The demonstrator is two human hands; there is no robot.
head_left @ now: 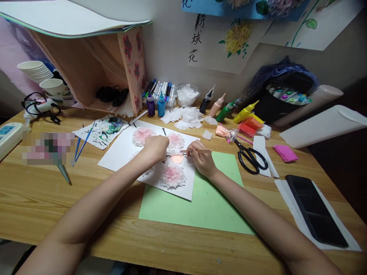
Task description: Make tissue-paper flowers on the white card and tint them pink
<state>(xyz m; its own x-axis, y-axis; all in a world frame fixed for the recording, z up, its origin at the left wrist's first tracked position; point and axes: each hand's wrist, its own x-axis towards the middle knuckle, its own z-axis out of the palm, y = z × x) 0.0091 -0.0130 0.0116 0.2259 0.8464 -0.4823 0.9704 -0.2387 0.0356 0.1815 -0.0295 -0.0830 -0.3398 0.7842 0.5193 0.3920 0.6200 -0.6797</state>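
White paper [114, 156] lies at an angle, partly over a green sheet [220, 206]. Several pink and white tissue flowers [173, 177] are on it, with a small peach patch [177, 158] between them. My right hand [200, 156] is closed around a thin brown-handled tool [205, 151], its tip pointing left just above the peach patch. My left hand [157, 148] rests on the paper between the flowers with its fingers curled down; what its fingertips hold, if anything, is hidden.
Black scissors [252, 158] lie right of the green sheet. Behind the paper are tissue squares [186, 116], a bowl [187, 94] and paint bottles [225, 111]. A paint-smeared sheet [100, 131] and brushes [85, 143] lie left; a black case [315, 210] lies right.
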